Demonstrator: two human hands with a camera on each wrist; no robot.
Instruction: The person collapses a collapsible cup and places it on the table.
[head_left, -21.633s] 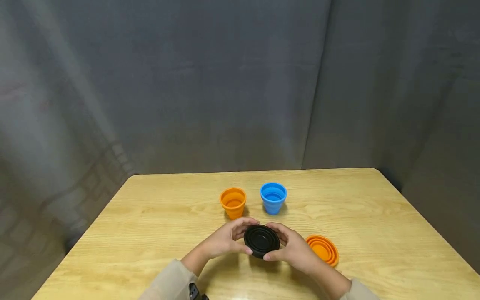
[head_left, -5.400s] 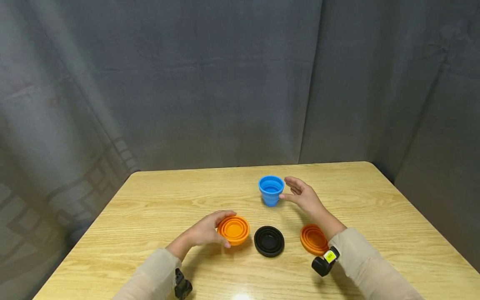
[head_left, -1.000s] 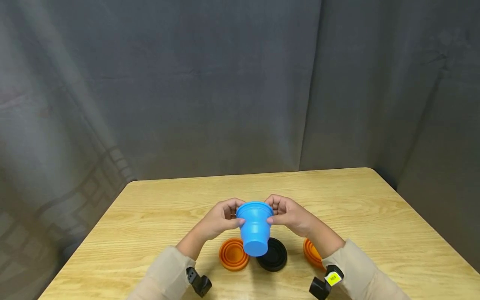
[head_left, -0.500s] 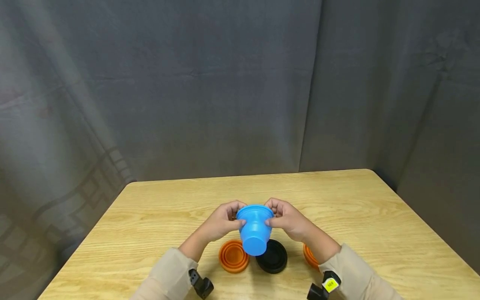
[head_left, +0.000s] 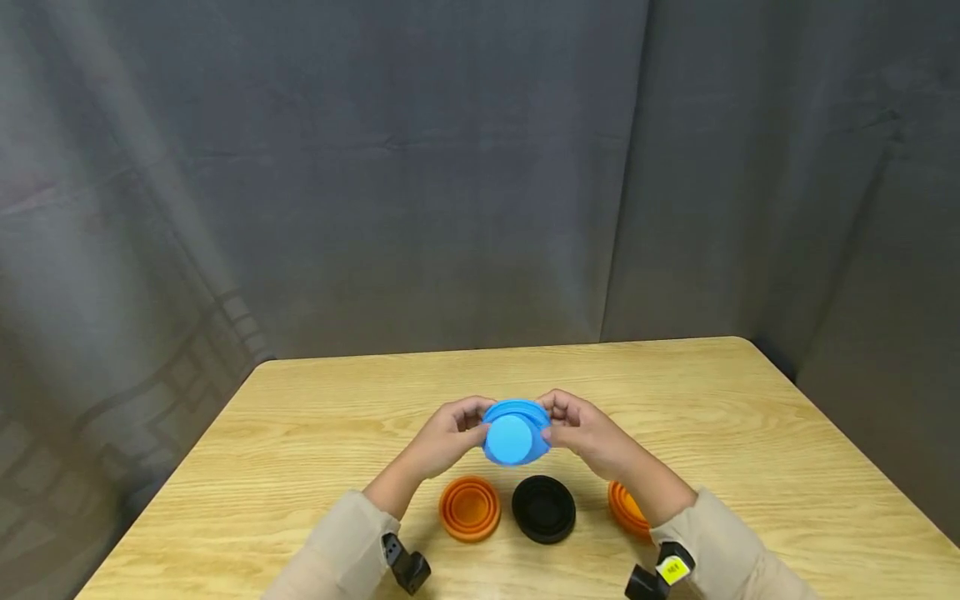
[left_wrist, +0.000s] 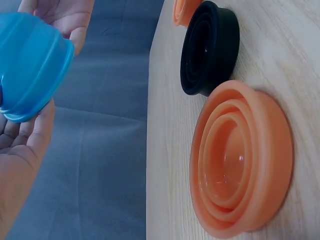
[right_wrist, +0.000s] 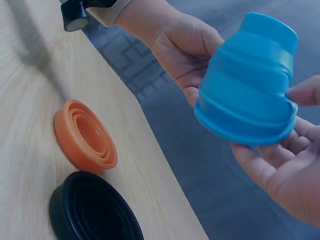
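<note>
A blue collapsible cup (head_left: 517, 446) is held up between both hands, above the table. Its base faces the head camera, and its rim points away. In the right wrist view the blue cup (right_wrist: 247, 82) stands extended, with its wall buckled on one side under the right thumb. My left hand (head_left: 442, 437) grips the rim from one side, thumb on the wall. Opposite it, my right hand (head_left: 592, 433) pinches the wall and rim between thumb and fingers. Below lie a flattened orange cup (head_left: 469, 509) and a flattened black cup (head_left: 543, 509), side by side.
Another flattened orange cup (head_left: 627, 508) lies at the right, partly hidden by the right forearm. All rest on a light wooden table (head_left: 337, 417). A grey curtain (head_left: 450, 167) hangs behind its far edge. Each wrist carries a small black camera.
Since several seconds ago, the left orange cup was set down and the blue cup lifted off the table. Over the last second its base tipped up towards the head camera and its wall buckled.
</note>
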